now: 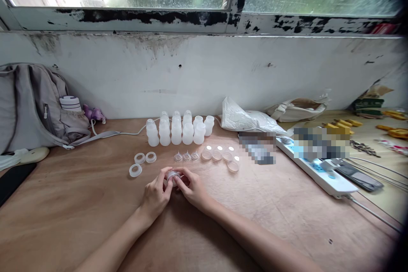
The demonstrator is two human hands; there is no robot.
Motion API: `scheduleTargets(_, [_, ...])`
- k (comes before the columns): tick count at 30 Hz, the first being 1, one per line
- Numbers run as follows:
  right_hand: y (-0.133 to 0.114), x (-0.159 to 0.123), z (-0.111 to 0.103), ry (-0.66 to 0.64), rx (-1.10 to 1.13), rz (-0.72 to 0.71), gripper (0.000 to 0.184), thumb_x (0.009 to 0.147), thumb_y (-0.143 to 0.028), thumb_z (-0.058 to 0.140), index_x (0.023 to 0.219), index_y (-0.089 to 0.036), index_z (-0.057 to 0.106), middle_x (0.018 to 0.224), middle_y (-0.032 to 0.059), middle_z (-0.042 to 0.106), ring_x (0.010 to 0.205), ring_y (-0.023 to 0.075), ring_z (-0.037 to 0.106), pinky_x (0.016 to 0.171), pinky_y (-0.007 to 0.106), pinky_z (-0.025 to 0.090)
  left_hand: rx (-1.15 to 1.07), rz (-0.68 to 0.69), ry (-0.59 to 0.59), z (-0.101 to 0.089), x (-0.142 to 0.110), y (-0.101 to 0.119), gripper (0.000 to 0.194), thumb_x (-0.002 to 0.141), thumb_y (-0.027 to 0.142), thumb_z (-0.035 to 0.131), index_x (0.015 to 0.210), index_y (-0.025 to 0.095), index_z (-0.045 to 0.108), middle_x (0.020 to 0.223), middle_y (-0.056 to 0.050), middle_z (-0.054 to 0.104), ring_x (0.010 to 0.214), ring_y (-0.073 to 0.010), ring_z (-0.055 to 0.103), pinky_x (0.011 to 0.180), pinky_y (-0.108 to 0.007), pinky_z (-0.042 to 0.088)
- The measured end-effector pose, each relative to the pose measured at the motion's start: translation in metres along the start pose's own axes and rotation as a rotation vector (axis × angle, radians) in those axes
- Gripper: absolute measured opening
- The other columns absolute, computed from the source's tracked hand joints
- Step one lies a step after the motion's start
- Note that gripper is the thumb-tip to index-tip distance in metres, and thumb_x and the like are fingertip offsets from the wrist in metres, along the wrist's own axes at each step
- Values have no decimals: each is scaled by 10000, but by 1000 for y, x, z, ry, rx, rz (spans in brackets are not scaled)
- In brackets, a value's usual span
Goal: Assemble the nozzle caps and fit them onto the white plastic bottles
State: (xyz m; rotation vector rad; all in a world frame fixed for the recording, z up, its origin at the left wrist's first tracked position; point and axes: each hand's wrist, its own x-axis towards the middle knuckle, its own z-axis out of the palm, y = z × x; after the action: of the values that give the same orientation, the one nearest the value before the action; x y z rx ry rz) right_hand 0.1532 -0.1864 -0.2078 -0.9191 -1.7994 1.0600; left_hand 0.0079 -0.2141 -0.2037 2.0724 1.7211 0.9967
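Note:
My left hand and my right hand meet over the table, fingers closed round one small translucent round piece. It looks like a bottle collar, but the fingers cover most of it. To the left lie three white bottle collars. Just beyond my hands sit three clear teats in a row. Several clear round discs or caps lie to the right, with small white discs behind them. Frosted baby bottles stand grouped farther back, some topped and others without tops.
A grey backpack stands at the left, near a dark flat object. White plastic packaging lies against the wall. At the right are a white power strip, a phone, cables and yellow items.

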Motion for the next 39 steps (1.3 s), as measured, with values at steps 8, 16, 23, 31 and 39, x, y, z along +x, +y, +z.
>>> scheduleTargets(8, [-3, -1, -1, 67, -222, -147, 211, 848, -227, 444, 994, -185, 591, 800, 48, 587, 645, 128, 521, 637, 255, 450, -115, -25, -44, 0, -2, 0, 185, 846, 278, 375, 990, 220, 477, 812, -20, 664, 716, -171, 641, 636, -261, 474])
scheduleTargets(16, [1, -1, 0, 91, -224, -143, 225, 847, -201, 439, 1005, -194, 599, 810, 56, 581, 664, 139, 526, 629, 259, 443, -321, -139, -83, 0, 2, 5, 174, 832, 325, 419, 850, 194, 533, 739, -12, 648, 636, -149, 616, 594, -235, 462])
scheduleTargets(23, [-3, -1, 0, 87, -221, -148, 212, 832, -188, 446, 953, -181, 619, 772, 48, 595, 634, 131, 528, 604, 245, 434, -349, -141, -51, 0, 2, 8, 150, 815, 305, 442, 744, 188, 503, 641, 18, 595, 561, -123, 564, 548, -210, 427])
scheduleTargets(31, [-1, -1, -1, 70, -227, -138, 205, 822, -177, 452, 931, -184, 625, 768, 44, 608, 627, 124, 522, 597, 240, 427, -347, -143, -52, 0, 1, 9, 160, 800, 319, 445, 712, 191, 488, 631, 19, 590, 559, -125, 564, 552, -211, 414])
scheduleTargets(39, [0, -1, 0, 55, -201, -108, 199, 811, -173, 460, 921, -187, 625, 786, 39, 615, 625, 121, 524, 592, 237, 426, -261, -137, -53, 2, 1, 6, 160, 806, 318, 430, 706, 197, 457, 623, 23, 565, 553, -121, 549, 549, -214, 409])
